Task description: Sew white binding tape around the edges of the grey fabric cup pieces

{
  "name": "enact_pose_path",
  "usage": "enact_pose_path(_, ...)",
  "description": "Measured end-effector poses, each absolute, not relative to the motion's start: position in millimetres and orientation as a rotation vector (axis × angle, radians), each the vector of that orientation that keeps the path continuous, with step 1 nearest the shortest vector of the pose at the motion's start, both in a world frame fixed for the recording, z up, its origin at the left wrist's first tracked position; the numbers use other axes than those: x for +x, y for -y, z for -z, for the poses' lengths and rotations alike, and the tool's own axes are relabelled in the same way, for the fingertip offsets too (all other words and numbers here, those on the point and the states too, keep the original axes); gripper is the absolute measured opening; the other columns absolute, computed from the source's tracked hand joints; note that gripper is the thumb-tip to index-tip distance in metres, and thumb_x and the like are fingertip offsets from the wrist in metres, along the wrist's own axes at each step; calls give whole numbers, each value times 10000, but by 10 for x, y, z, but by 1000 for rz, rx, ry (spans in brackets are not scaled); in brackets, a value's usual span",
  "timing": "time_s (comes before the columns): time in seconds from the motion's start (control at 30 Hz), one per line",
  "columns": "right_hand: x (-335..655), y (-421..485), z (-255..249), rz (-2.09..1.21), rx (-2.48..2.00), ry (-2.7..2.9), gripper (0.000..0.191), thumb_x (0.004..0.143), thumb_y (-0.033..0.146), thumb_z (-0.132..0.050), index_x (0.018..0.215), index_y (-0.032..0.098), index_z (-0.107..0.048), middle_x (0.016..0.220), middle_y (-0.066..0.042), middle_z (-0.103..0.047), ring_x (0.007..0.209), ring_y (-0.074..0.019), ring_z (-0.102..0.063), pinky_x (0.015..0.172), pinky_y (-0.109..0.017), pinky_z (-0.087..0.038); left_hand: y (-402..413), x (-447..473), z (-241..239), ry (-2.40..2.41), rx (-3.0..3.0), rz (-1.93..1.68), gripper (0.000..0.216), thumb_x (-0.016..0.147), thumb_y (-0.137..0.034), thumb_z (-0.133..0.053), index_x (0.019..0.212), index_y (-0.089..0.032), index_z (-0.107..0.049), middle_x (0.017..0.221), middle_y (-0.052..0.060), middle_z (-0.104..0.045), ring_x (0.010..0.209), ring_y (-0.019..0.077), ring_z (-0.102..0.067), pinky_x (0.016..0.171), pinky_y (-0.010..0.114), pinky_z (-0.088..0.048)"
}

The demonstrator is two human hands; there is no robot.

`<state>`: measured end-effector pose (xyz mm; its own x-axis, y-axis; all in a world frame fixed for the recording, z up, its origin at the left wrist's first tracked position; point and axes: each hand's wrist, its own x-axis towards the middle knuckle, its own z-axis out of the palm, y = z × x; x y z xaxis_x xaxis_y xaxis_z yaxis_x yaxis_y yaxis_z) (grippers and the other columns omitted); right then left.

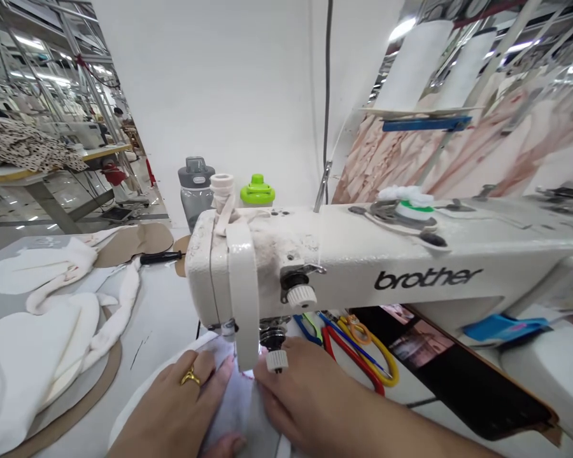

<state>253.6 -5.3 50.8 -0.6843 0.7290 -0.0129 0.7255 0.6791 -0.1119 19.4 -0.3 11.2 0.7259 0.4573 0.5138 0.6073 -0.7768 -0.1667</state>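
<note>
A white Brother sewing machine (410, 267) fills the middle of the view, its head right above my hands. My left hand (181, 407), with a gold ring on one finger, lies flat on a piece of white fabric (239, 413) under the needle area, fingers stretched out. My right hand (305, 394) presses on the same fabric just right of the presser foot, fingers flat and close together. The needle itself is hidden behind the white guard.
White fabric pieces (38, 331) lie on brown cardboard patterns at the left, with a black screwdriver (160, 257) behind them. Scissors with red and yellow handles (363, 356) lie behind my right hand. Two bottles (195, 187) stand behind the machine. Pink cloth (458, 159) hangs at the right.
</note>
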Motion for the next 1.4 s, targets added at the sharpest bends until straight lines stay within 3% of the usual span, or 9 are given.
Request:
enact_pose_path(0.23, 2552, 0, -446, -253, -1288, 2821, 220, 940, 179, -502, 1025, 122, -697, 1046, -122, -681, 969, -276, -613, 877, -391, -476, -5, 299, -132, 813, -2558, 630, 494, 843, -484, -615, 1169, -112, -623, 1057, 119, -723, 891, 268, -657, 723, 352, -535)
enact_pose_path(0.5, 2552, -1, -347, -95, -1262, 2766, 192, 934, 178, -517, 964, 124, -698, 990, -137, -680, 873, -288, -609, 788, -411, -506, -115, 168, -242, 919, -2689, 489, 502, 811, -414, -665, 1242, -168, -591, 1123, 108, -687, 970, 283, -648, 801, 375, -558)
enact_pose_path(0.67, 2534, 10, -340, -110, -1281, 2748, 205, 947, 194, -500, 935, 123, -692, 943, -134, -671, 853, -293, -606, 778, -427, -509, -128, 174, -246, 937, -2797, 559, 313, 900, -201, -490, 1193, -209, -601, 1110, 69, -695, 978, 215, -657, 855, 307, -543)
enact_pose_path(0.77, 2532, 1, -340, -184, -1302, 2713, 221, 966, 189, -470, 968, 125, -681, 968, -122, -669, 892, -275, -607, 849, -415, -493, -34, 212, -167, 874, -2796, 676, 318, 827, -133, -439, 1065, -220, -632, 1027, 55, -714, 886, 203, -661, 796, 290, -540)
enact_pose_path(0.97, 2535, -20, -315, -198, -1317, 2702, 241, 986, 224, -438, 973, 144, -665, 966, -112, -675, 887, -275, -611, 824, -411, -496, 44, 177, -121, 712, -2831, 85, 429, 808, -107, -433, 1180, -172, -636, 1094, 101, -731, 886, 244, -670, 744, 332, -559)
enact_pose_path(1.07, 2536, -16, -342, -229, -1345, 2719, 245, 988, 250, -449, 938, 148, -667, 944, -111, -679, 870, -277, -616, 803, -410, -505, 23, 166, -159, 750, -2841, -23, 443, 828, -101, -415, 1199, -162, -652, 1125, 116, -729, 908, 257, -680, 760, 350, -571)
enact_pose_path(1.23, 2533, 6, -395, -329, -1401, 2655, 232, 983, 257, -482, 993, 146, -685, 1025, -118, -676, 983, -292, -608, 892, -419, -489, 40, 200, -235, 908, -2898, -228, 447, 769, -246, -588, 1196, -153, -685, 1179, 134, -718, 939, 293, -685, 808, 385, -580)
enact_pose_path(1.4, 2538, 0, -399, -380, -1457, 2635, 226, 981, 265, -500, 1025, 159, -696, 1037, -116, -688, 987, -305, -615, 895, -445, -487, 58, 235, -313, 1054, -2969, -273, 531, 737, -235, -625, 1257, -138, -662, 1249, 148, -684, 1020, 315, -663, 913, 423, -549)
